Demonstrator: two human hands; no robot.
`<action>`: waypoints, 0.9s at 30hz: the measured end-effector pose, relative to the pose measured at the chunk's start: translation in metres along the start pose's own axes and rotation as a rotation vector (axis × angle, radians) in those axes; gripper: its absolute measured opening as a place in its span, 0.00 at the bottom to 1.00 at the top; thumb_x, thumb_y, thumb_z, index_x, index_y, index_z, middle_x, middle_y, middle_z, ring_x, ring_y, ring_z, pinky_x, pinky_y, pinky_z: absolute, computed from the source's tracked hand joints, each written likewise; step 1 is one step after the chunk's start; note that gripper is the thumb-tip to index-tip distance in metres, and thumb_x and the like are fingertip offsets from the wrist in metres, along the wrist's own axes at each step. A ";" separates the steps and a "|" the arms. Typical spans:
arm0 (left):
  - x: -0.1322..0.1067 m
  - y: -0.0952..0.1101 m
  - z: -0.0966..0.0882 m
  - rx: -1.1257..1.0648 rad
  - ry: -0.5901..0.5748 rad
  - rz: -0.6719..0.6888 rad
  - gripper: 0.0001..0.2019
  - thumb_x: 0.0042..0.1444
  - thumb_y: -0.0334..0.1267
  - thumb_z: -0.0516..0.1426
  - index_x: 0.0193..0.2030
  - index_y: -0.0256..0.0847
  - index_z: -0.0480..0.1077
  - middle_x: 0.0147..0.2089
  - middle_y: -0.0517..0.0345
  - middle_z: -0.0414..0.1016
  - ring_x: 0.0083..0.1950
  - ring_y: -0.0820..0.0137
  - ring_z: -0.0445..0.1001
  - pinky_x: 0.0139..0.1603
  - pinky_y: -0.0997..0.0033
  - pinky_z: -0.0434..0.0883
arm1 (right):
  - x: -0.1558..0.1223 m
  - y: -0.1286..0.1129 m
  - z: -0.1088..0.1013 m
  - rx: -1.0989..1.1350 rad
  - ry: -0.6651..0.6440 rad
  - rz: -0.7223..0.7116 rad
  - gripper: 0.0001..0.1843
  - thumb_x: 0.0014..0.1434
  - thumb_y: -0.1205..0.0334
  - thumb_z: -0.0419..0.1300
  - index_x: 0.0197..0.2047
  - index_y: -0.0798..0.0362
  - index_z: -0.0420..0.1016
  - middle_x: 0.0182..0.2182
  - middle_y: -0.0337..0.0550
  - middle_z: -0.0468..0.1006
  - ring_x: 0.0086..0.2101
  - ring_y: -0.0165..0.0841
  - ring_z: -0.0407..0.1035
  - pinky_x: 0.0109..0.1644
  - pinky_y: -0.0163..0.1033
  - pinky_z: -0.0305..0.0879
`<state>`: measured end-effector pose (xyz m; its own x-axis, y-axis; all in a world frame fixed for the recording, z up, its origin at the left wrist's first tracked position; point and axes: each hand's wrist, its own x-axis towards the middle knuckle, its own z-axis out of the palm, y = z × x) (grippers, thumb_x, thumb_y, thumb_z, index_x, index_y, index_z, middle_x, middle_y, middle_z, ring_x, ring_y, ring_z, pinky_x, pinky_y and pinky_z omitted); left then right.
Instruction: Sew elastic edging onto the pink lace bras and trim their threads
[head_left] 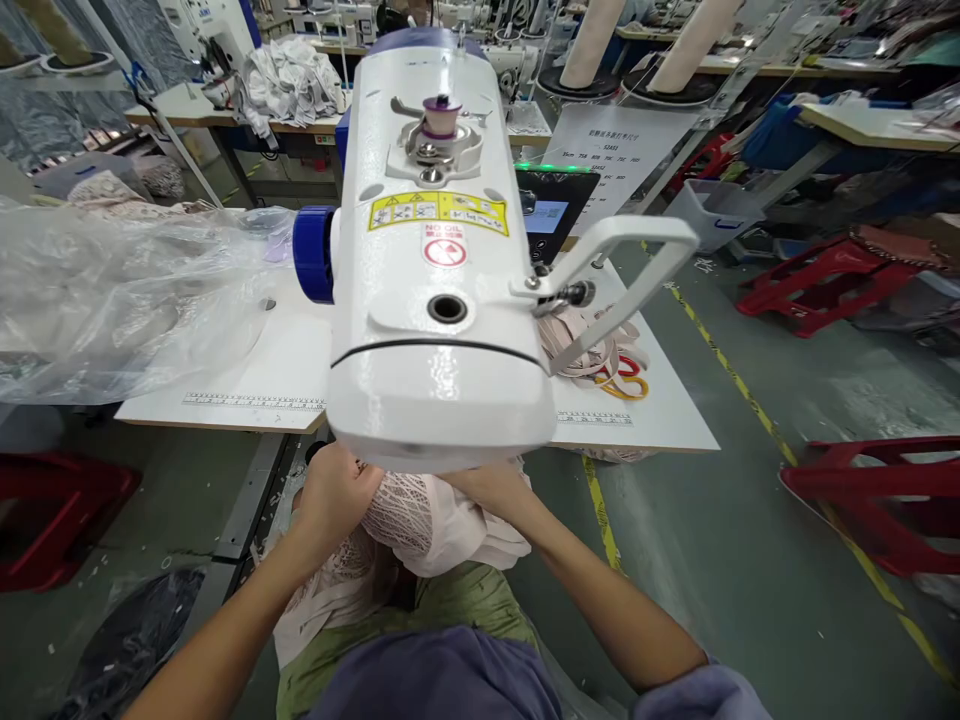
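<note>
Below the front of a white sewing machine (442, 400), a pale pink lace garment (409, 515) with smooth fabric panels hangs between my hands and drapes onto my lap. My left hand (339, 492) is closed on its left upper edge, thumb pressed against the fingers. Against its right upper side lies my right hand (491, 487); the machine head covers its fingers, so their grip cannot be made out. The needle area is hidden beneath the machine head.
A clear plastic bag (135, 300) covers the left tabletop. On the right tabletop are beige straps (581, 345) and yellow-and-red-handled scissors (626, 385), beside the machine's white guard arm (637, 290). Red stools (885, 500) stand on both sides. A dark control screen (551, 215) sits behind.
</note>
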<state>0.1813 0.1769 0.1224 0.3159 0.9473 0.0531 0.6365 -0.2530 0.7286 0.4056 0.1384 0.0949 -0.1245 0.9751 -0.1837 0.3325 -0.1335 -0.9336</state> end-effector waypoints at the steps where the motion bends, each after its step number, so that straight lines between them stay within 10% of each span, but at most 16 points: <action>1: -0.002 -0.002 -0.002 -0.002 -0.007 -0.020 0.10 0.60 0.41 0.56 0.28 0.42 0.69 0.18 0.59 0.64 0.25 0.66 0.68 0.27 0.70 0.62 | -0.002 0.000 -0.001 0.004 0.003 0.009 0.25 0.58 0.40 0.62 0.22 0.50 0.67 0.21 0.40 0.68 0.33 0.40 0.68 0.35 0.39 0.64; 7: -0.032 -0.035 0.012 -0.123 0.087 -0.226 0.17 0.64 0.49 0.53 0.52 0.40 0.67 0.41 0.50 0.77 0.33 0.66 0.75 0.31 0.70 0.70 | -0.017 0.012 -0.002 0.146 -0.012 0.033 0.29 0.60 0.36 0.57 0.22 0.51 0.60 0.19 0.35 0.59 0.24 0.30 0.57 0.27 0.35 0.54; 12: -0.087 -0.065 0.061 -0.234 0.140 -0.096 0.26 0.65 0.52 0.52 0.65 0.41 0.58 0.64 0.39 0.65 0.65 0.54 0.66 0.62 0.51 0.66 | -0.028 0.033 0.000 0.183 0.021 0.046 0.31 0.59 0.33 0.55 0.22 0.50 0.54 0.21 0.33 0.53 0.23 0.27 0.49 0.27 0.35 0.46; 16: -0.120 -0.075 0.104 -0.131 0.022 0.060 0.46 0.56 0.59 0.59 0.73 0.40 0.45 0.72 0.36 0.51 0.73 0.44 0.52 0.69 0.41 0.57 | -0.038 0.044 -0.001 0.167 0.055 0.058 0.32 0.58 0.31 0.54 0.22 0.50 0.53 0.22 0.33 0.52 0.24 0.28 0.48 0.27 0.35 0.46; 22: -0.129 -0.093 0.153 0.092 0.057 0.025 0.40 0.59 0.43 0.59 0.74 0.39 0.44 0.75 0.33 0.44 0.75 0.42 0.44 0.68 0.36 0.57 | -0.051 0.058 -0.002 0.150 0.075 0.104 0.32 0.57 0.29 0.53 0.23 0.50 0.56 0.22 0.34 0.55 0.23 0.29 0.52 0.28 0.35 0.48; 27: -0.133 -0.124 0.144 0.042 0.030 -0.048 0.37 0.53 0.25 0.52 0.72 0.40 0.52 0.74 0.39 0.50 0.74 0.49 0.53 0.66 0.43 0.64 | -0.056 0.066 0.000 0.154 0.083 0.074 0.32 0.56 0.29 0.54 0.24 0.50 0.58 0.22 0.35 0.57 0.24 0.30 0.54 0.28 0.35 0.50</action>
<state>0.1618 0.0539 -0.0730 0.2640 0.9637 0.0396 0.6797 -0.2150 0.7013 0.4340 0.0752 0.0437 -0.0250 0.9720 -0.2335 0.1902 -0.2247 -0.9557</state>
